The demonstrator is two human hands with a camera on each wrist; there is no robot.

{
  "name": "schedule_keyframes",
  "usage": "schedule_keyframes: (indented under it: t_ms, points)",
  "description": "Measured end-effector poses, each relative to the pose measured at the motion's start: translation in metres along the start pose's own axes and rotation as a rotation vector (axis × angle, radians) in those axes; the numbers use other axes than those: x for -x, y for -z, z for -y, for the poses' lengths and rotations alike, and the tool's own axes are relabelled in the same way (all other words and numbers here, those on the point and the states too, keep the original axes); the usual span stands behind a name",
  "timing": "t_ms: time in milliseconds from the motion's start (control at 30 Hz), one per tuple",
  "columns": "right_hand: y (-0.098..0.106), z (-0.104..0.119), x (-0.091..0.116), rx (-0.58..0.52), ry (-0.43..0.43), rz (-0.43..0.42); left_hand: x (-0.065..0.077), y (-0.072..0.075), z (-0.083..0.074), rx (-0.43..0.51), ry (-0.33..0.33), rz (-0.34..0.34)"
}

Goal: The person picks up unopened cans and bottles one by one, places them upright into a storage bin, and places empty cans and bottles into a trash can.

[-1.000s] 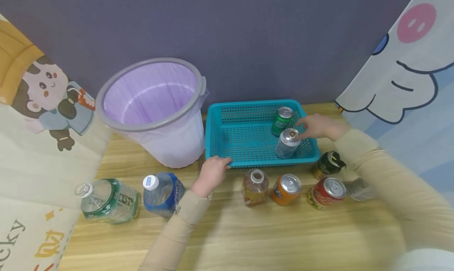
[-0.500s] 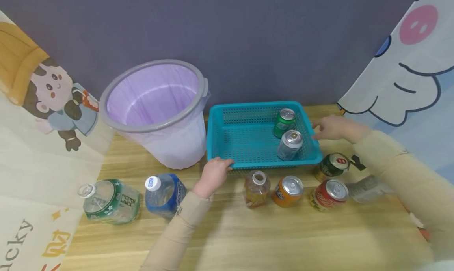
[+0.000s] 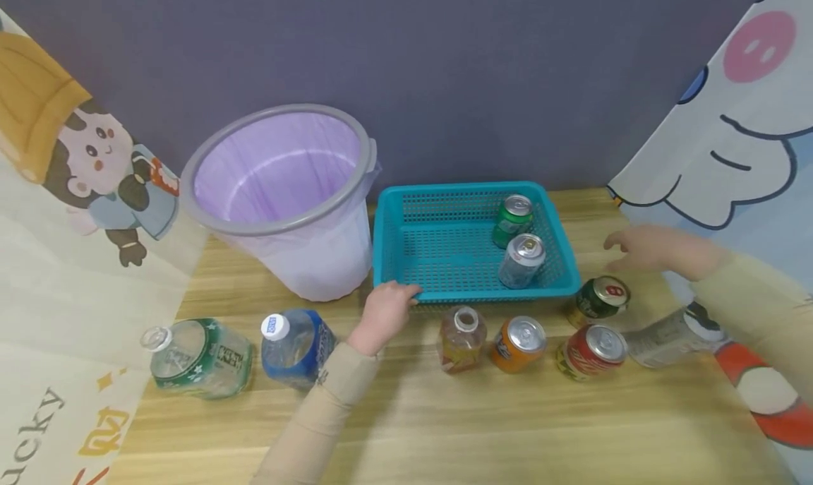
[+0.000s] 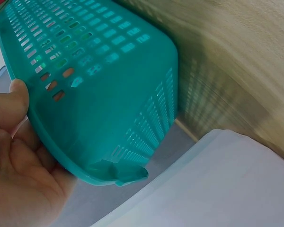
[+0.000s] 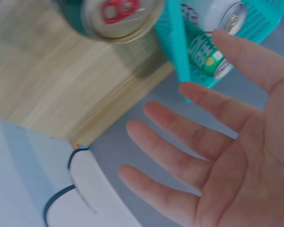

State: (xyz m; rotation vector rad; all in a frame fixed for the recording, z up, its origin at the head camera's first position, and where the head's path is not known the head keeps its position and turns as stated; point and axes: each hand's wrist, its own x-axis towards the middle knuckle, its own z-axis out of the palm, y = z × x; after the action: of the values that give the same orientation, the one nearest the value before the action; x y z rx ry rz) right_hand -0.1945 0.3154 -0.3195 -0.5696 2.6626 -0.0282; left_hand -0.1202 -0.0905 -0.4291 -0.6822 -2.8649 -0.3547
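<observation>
My left hand [image 3: 384, 317] grips the front-left rim of a teal plastic basket [image 3: 483, 296]; in the left wrist view its thumb lies over the rim [image 4: 35, 113], with the fingers on the other side. Inside the basket's right end stand a green drink can [image 3: 512, 222] and a silver can [image 3: 522, 262]. My right hand [image 3: 657, 250] hovers to the right of the basket, close to a dark green can [image 3: 597, 305] on the table. Its fingers [image 5: 170, 151] are spread and hold nothing in the right wrist view.
A lilac-lined bin [image 3: 317, 255] stands left of the basket. Along the front are a green-labelled bottle [image 3: 203, 358], a blue-labelled bottle [image 3: 301, 347], a small bottle [image 3: 462, 342], an orange can [image 3: 517, 345], a red can [image 3: 592, 352] and a grey container [image 3: 663, 337] lying tilted.
My right hand has let go of the silver can in the basket, drawn back over the right rim and moved further right. The left hand keeps its hold on the basket.
</observation>
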Motion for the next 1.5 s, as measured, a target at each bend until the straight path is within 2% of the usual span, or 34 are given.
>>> schedule_keyframes:
  t_ms: [467,733,933,1233,1500]
  points:
    - [-0.019,-0.017,0.021,-0.089,-0.065,0.043,0.002,-0.002,-0.001,0.027,-0.010,-0.020]
    - [-0.035,-0.029,0.031,-0.108,-0.009,0.111,0.002,-0.003,-0.001,0.017,-0.005,-0.021]
    - [-0.046,-0.039,0.037,-0.140,0.023,0.116,0.002,-0.003,-0.001,0.003,0.002,0.005]
    - [-0.054,-0.051,0.045,-0.178,-0.029,0.199,0.001,-0.002,0.000,0.013,0.005,-0.002]
    - [-0.063,-0.059,0.050,-0.240,-0.007,0.252,0.000,-0.003,0.000,0.009,-0.002,0.002]
